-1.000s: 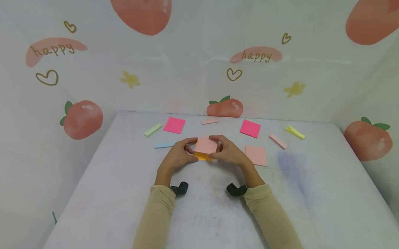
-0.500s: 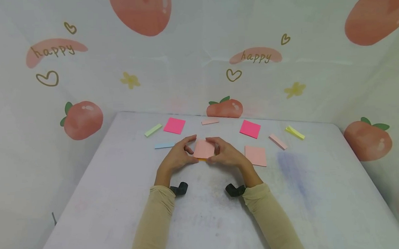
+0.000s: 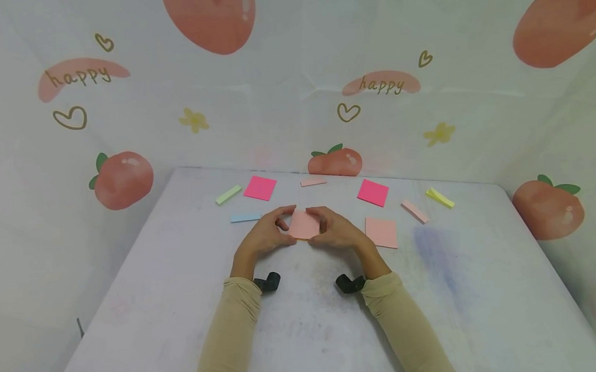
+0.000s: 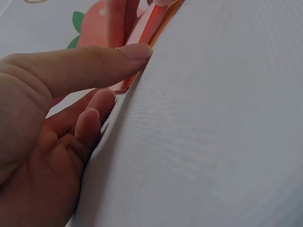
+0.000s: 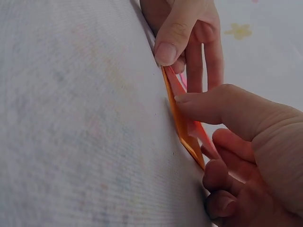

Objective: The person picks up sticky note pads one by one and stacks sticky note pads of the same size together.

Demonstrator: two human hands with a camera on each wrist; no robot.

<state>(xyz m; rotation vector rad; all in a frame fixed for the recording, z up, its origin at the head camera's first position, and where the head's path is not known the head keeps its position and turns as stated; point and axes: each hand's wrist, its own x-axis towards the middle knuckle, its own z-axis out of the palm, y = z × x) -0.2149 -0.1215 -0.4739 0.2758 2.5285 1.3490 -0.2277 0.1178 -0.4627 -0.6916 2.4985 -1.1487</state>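
Note:
A pink sticky note pad (image 3: 304, 224) lies over an orange sticky note pad (image 5: 179, 122) at the table's middle. My left hand (image 3: 269, 231) grips the left side of the orange pad, thumb at its near corner and fingers at the far one. From the right, my right hand (image 3: 341, 228) pinches the pink pad between thumb and fingers. In the right wrist view, a wedge-shaped gap separates the two pads on the right side, while their edges meet near the left thumb. From the head view, only a thin orange strip shows below the pink pad.
Behind the hands lie two hot-pink pads (image 3: 260, 188), a small pink strip pad (image 3: 313, 182) and a green strip pad (image 3: 228, 195). A blue strip pad (image 3: 246, 217) is left. Right are another pink pad (image 3: 381, 233), a pink strip pad (image 3: 415, 211) and a yellow one (image 3: 440, 198).
The right hand has moved the pink pad slightly left and toward me, down over the orange pad, so less orange shows. The left hand stays nearly still.

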